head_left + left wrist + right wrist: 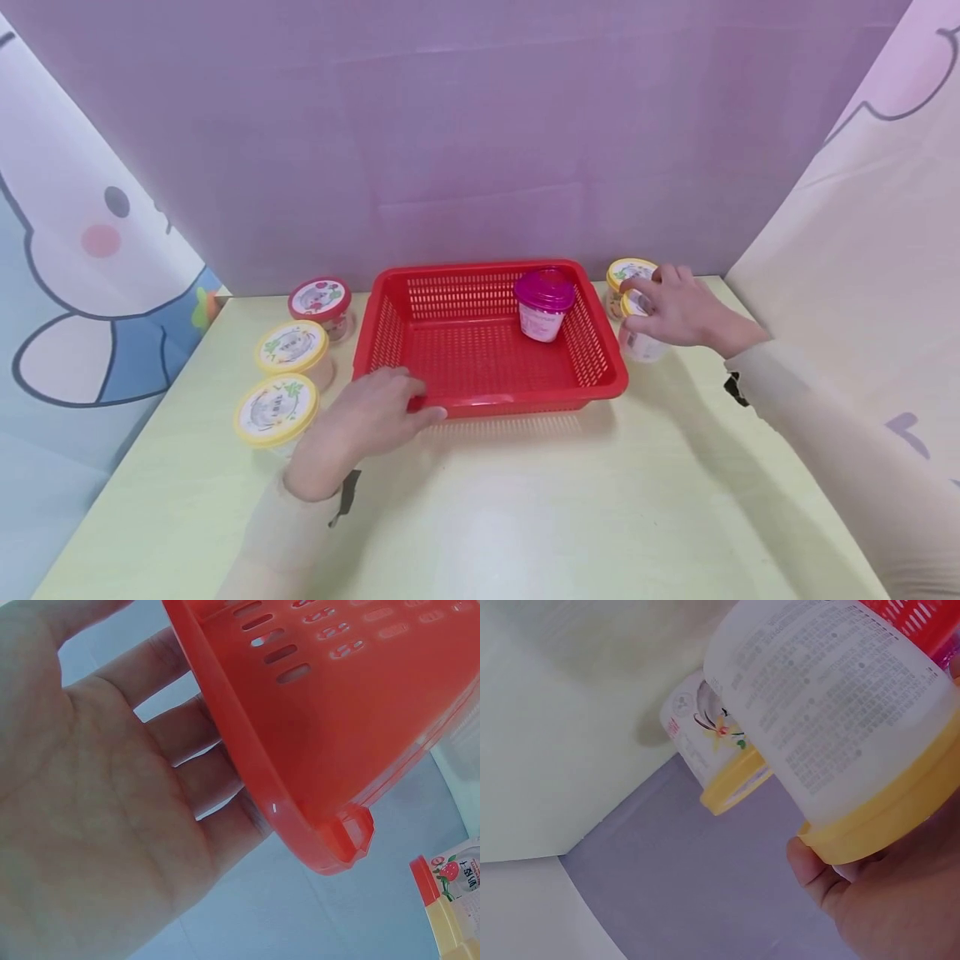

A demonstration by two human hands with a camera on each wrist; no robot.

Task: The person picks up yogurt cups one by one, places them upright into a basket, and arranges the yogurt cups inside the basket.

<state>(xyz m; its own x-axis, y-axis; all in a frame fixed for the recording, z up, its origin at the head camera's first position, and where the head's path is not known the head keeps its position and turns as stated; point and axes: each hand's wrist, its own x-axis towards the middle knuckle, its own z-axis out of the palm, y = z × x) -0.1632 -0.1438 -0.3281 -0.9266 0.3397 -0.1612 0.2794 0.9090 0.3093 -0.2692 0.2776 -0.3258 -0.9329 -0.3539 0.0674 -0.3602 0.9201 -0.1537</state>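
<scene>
At the near left corner of a red plastic basket (pixel 517 400), my left hand (pixel 367 417) holds the rim. The left wrist view has its fingers passing behind the rim (pixel 225 712), palm toward the camera. To the right of the basket, my right hand (pixel 678 310) grips a yellow-lidded tub (pixel 640 345) from above by its lid. In the right wrist view the thumb presses the lid's edge, and small print covers the tub's white side (pixel 825 697). Another yellow-lidded tub (pixel 628 268) stands just behind it. Inside the basket, toward the right, sits a purple-lidded tub (pixel 542 321).
Left of the basket stand two yellow-lidded tubs (pixel 292 346) (pixel 276 408) and a red-lidded tub (pixel 320 298) behind them. A purple backdrop (pixel 480 150) rises at the table's (pixel 510 517) far edge. Printed cloth walls (pixel 97 275) flank both sides.
</scene>
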